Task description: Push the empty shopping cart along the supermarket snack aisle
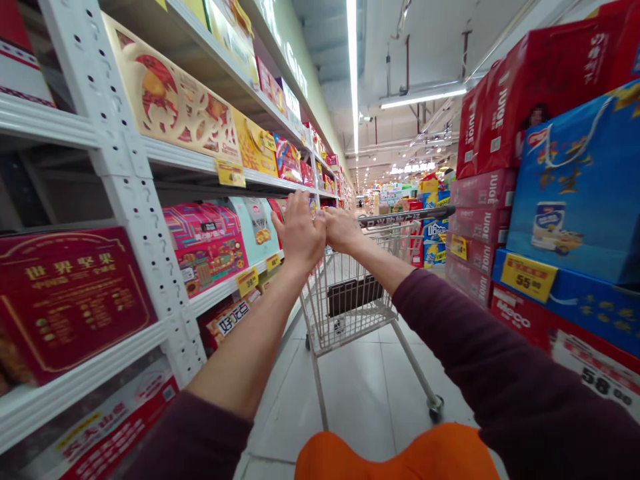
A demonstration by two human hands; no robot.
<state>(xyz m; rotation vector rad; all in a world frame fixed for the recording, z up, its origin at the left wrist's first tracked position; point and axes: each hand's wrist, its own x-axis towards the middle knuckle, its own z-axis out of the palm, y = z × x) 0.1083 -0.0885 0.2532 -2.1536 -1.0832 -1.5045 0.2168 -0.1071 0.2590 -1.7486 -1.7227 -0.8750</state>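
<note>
My left hand (299, 230) is raised in front of me with the fingers stretched upward and held together, nothing in it. It sits just left of the shopping cart's handle (407, 217). My right hand (341, 229) is closed around the left end of that dark handle bar. The wire shopping cart (350, 300) stands ahead of me in the aisle, its basket holding a dark flat item. Both forearms come out of dark maroon sleeves.
White shelving (150, 267) on the left carries gift boxes with yellow price tags. On the right are stacked red cartons (487, 120) and blue boxes (575, 180). A pale tiled floor (365, 393) runs down the aisle. Something orange (400, 457) shows at the bottom edge.
</note>
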